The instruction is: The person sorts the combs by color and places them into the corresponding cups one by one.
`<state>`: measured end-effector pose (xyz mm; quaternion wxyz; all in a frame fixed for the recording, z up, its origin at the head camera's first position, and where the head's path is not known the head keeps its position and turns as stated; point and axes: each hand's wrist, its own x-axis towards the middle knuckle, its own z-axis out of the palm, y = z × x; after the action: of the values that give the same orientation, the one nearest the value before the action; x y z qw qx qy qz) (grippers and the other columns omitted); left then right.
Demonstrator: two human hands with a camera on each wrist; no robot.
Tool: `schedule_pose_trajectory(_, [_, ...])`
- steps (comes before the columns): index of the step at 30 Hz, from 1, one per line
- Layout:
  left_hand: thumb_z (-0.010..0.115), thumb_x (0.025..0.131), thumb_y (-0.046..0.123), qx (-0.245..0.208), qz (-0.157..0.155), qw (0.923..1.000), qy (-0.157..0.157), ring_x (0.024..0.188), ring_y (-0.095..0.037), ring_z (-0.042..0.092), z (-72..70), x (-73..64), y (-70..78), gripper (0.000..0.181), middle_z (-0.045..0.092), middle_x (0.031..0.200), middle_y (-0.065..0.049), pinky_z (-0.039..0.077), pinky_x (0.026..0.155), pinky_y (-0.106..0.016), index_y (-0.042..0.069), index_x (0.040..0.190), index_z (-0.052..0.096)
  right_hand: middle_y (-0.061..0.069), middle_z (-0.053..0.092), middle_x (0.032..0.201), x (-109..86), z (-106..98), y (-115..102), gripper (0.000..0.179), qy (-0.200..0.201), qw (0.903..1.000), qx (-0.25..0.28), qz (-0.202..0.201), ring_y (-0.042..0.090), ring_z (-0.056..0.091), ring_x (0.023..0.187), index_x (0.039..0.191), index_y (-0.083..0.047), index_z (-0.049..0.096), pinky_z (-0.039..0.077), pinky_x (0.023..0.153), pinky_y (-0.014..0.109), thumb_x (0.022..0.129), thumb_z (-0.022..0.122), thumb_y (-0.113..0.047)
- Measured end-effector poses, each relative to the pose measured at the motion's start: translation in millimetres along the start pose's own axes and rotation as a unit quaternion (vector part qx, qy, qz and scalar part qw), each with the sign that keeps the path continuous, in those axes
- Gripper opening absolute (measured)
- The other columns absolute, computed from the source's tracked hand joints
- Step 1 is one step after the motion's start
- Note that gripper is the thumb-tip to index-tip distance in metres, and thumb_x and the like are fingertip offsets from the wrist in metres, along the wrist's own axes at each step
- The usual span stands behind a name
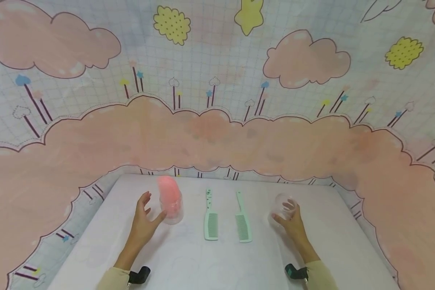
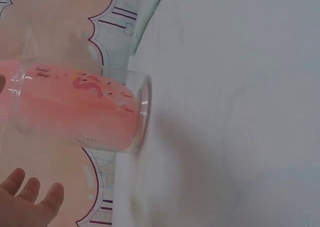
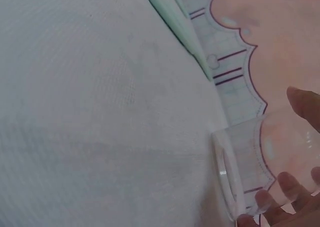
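Note:
A clear cup (image 2: pixel 127 147) with a printed pattern stands at the left of the table, holding a pink rounded object (image 1: pixel 168 189) that sticks out above its rim; its kind is unclear. My left hand (image 1: pixel 145 219) is beside this cup, fingers spread, thumb tip close to its side; whether it touches is unclear. On the right, a second clear cup (image 3: pixel 250 152) stands upright on the table. My right hand (image 1: pixel 293 221) holds it, thumb on one side and fingers curved round the other. Two light green combs, a left one (image 1: pixel 212 225) and a right one (image 1: pixel 243 227), lie between the cups.
Everything stands on a white-covered table (image 1: pixel 217 266). Behind and around it hangs a patterned cloth (image 1: pixel 217 137) with clouds and stars. Dark wrist devices, a left one (image 1: pixel 140 275) and a right one (image 1: pixel 295 272), sit at the sleeve ends.

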<state>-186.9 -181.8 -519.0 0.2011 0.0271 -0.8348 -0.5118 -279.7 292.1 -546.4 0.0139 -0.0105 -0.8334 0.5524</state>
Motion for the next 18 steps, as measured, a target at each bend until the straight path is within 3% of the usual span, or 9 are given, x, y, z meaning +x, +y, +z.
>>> schedule_pose_trajectory(2, [0.072,0.089,0.016,-0.007,-0.007,0.9998,0.02,0.147,-0.038,0.026,-4.4,-5.7,5.0,0.085,0.028,0.157,-0.021,0.033,0.115,-0.053,0.004,0.153,0.017,0.016,0.031,0.156,-2.7,0,0,0.098,-0.001,1.0,-0.003,0.007,0.04,0.026,0.146,0.154,-0.016,0.011,0.023,0.119,0.059,0.084,0.078,-0.031])
schedule_pose_trajectory(5, [0.07,0.09,0.014,-0.021,-0.017,0.9985,0.048,0.145,-0.033,0.03,-10.2,-15.8,14.1,0.08,0.032,0.155,-0.017,0.037,0.115,-0.029,0.005,0.152,0.02,0.016,0.031,0.156,-6.7,1,-1,0.098,-0.003,0.9998,-0.008,0.015,0.041,0.026,0.146,0.154,-0.016,0.011,0.023,0.119,0.06,0.084,0.077,-0.031])
schedule_pose_trajectory(9, [0.068,0.091,0.009,-0.048,-0.007,0.9953,0.084,0.137,-0.021,0.038,-12.9,-31.0,30.4,0.073,0.039,0.148,-0.012,0.036,0.099,-0.004,0.006,0.15,0.024,0.016,0.03,0.157,-13.0,2,-1,0.099,-0.004,0.9995,-0.017,0.027,0.041,0.025,0.146,0.155,-0.017,0.009,0.023,0.118,0.06,0.084,0.077,-0.033])
schedule_pose_trajectory(14, [0.067,0.089,-0.004,-0.075,0.054,0.989,0.116,0.121,-0.002,0.047,-6.5,-44.5,49.2,0.061,0.051,0.131,-0.007,0.041,0.095,-0.005,0.002,0.141,0.036,0.015,0.029,0.158,-18.2,2,0,0.1,0.001,0.999,-0.03,0.034,0.041,0.023,0.147,0.155,-0.018,0.008,0.022,0.119,0.061,0.084,0.077,-0.036])
schedule_pose_trajectory(18, [0.066,0.085,-0.011,-0.076,0.123,0.9839,0.104,0.118,0.0,0.049,4.5,-51.3,61.5,0.057,0.055,0.126,-0.012,0.043,0.095,-0.007,-0.004,0.135,0.041,0.016,0.03,0.157,-19.8,2,-2,0.099,0.004,0.9992,-0.029,0.026,0.041,0.025,0.146,0.154,-0.017,0.009,0.023,0.119,0.06,0.084,0.076,-0.035])
